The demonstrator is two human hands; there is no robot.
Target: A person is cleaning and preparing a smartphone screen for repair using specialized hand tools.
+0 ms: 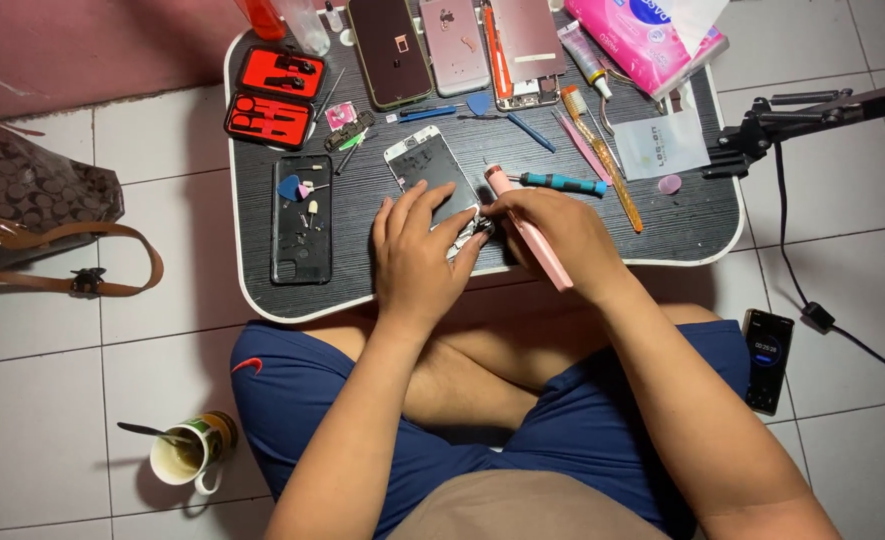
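White tiled floor (52,420) with grey grout lines. Pink wall (92,45) at upper left. Low dark wood-grain bench (702,215) with white rim, standing on the floor. Black clamp arm (812,110) at right edge of bench, black cable (792,250) trailing over tiles. Dim, even light.

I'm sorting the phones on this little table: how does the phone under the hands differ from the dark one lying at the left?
The phone under the hands lies tilted, light-rimmed, pressed down by the left hand; the right hand holds a pink tool at its lower corner. The dark phone lies straight, untouched, with small picks on it. Both rest flat on the black table.
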